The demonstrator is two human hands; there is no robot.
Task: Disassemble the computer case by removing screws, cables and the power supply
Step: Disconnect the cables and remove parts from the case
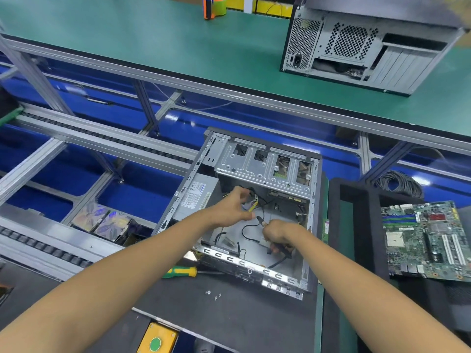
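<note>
Nearest: yellow box with a green button (156, 343), at the front edge of the dark worktop (229, 322).
Loose screws (213, 294): lying on the worktop just in front of the case.
Screwdriver (180, 272), green and yellow handle: flat on the worktop, its shaft pointing at the case's near left corner.
Computer case (312, 225): on its side, open face up, motherboard out.
Right hand (277, 234): inside the case, grip closed around black-handled pliers (281, 248), nose aimed toward the cable bundle.
Left hand (235, 206): inside the case, grip pinching a bundle of yellow and black cables (251, 205).
Power supply (197, 197): seated in the case's left rear corner, label up.
Motherboard (428, 240): flat on a dark tray right of the case.
Coil of grey cable (397, 183): behind the tray.
Second computer case (367, 44): far right on the green bench, rear panel facing the camera.
</note>
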